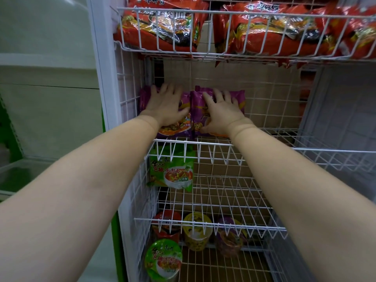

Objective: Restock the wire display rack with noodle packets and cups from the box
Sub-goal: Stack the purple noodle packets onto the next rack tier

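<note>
We reach both bare arms forward into the white wire display rack (223,142), onto its second shelf. On the left, our left hand (165,104) lies palm down on the left purple noodle packet (184,119), fingers straight and spread, pressing flat on the wrapper without curling round it. That packet sits against the left wire wall of the shelf. Just beside it, touching along the middle seam, lies the right purple noodle packet (238,96), and our right hand (220,112) rests on it the same way: fingers stretched and fanned toward the back, thumb out by the packet's near edge. We cannot tell whether the thumb tucks under that edge. To the right of the two packets we see bare wire shelf.

Above, the top basket (203,16) holds red noodle packets (270,31), packed across its whole width and leaning on the front wires.

Below our wrists, on the third shelf, one green noodle packet (173,171) stands at the left end, leaning on the front rail.

On the bottom shelf stand noodle cups: a green cup (163,259) nearest us at the left, behind it a red cup (167,222), then a yellow cup (197,231), and furthest right a purple cup (230,239).
</note>
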{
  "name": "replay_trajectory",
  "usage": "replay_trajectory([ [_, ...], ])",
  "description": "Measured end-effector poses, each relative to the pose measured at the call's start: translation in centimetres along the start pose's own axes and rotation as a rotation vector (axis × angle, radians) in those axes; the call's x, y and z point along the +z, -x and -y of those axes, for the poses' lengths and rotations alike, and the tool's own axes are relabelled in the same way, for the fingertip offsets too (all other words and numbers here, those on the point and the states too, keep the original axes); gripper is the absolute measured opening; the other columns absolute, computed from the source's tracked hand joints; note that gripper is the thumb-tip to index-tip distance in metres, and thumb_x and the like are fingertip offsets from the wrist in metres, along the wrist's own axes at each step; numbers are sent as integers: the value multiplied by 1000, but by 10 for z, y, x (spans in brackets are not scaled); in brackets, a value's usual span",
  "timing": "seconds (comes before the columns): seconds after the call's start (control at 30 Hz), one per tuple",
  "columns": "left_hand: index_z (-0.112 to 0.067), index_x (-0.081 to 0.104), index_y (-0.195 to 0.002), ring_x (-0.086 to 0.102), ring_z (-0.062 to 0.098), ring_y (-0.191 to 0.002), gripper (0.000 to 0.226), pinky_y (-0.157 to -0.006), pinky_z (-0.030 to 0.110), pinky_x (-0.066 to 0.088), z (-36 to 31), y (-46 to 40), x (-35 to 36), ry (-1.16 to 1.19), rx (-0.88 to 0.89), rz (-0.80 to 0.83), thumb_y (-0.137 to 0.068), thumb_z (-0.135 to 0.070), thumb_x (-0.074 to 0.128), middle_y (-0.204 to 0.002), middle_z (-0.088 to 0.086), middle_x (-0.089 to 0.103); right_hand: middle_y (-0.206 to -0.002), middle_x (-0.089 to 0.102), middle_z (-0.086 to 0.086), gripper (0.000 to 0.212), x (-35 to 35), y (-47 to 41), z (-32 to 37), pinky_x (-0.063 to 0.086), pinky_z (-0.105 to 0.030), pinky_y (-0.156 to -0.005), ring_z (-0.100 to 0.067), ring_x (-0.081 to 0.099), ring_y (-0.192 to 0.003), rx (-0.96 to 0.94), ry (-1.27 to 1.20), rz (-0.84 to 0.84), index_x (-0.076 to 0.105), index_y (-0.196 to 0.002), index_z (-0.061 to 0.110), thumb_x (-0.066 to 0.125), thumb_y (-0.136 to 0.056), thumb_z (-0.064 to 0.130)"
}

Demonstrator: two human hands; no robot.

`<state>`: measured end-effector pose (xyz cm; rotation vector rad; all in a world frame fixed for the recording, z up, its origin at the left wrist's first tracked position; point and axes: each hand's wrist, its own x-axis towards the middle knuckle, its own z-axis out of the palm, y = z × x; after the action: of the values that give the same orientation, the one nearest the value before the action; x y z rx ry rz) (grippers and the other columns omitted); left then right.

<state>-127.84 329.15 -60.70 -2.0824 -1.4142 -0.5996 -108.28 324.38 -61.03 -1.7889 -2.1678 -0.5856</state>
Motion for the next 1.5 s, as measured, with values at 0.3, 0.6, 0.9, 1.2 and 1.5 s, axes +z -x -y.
replay_trajectory([
  [0.3, -27, -17, -158, -18, 24, -153, 133, -115, 66, -15, -2, 3, -1, 31, 157, 374, -70, -53, 79, -168, 0, -14, -166, 5, -16, 123, 1, -4, 3, 15, -70, -117, -48, 2, -150, 38, 11, 62, 3, -160, 29, 84, -71, 55],
  [0.6, -32, -10, -159, -15, 26, -154, 128, -117, 64, -14, 6, 5, -2, 57, 136, 314, -73, -33, 84, -169, 1, -6, -168, 0, -12, 128, 5, -4, -4, 11, -67, -119, -44, -4, -152, 11, -23, 59, -2, -160, 32, 85, -69, 54],
  [0.9, -29, -7, -160, 4, 31, -153, 139, -121, 61, -4, -1, 5, -1, -39, 133, 240, -63, -28, 93, -167, 7, 7, -164, 7, -18, 126, 3, -7, 7, 22, -70, -114, -48, 7, -149, 59, 98, 58, 0, -159, 24, 86, -71, 50],
  [1.2, -22, 2, -161, 12, 32, -150, 109, -120, 63, 0, -4, 8, 1, 16, 159, 182, -81, -52, 70, -164, 9, 15, -162, 15, -13, 121, 6, -3, -5, 19, -67, -116, -42, 10, -149, 0, -27, 2, 15, -156, 22, 82, -64, 64],
  [1.5, -20, 5, -160, 15, 33, -149, 107, -121, 61, 4, -7, 5, 2, 2, 155, 192, -81, -53, 70, -164, 10, 17, -160, 25, -10, 118, 2, -4, -2, 21, -66, -114, -43, 14, -147, 54, 21, -3, 19, -155, 20, 82, -66, 63],
])
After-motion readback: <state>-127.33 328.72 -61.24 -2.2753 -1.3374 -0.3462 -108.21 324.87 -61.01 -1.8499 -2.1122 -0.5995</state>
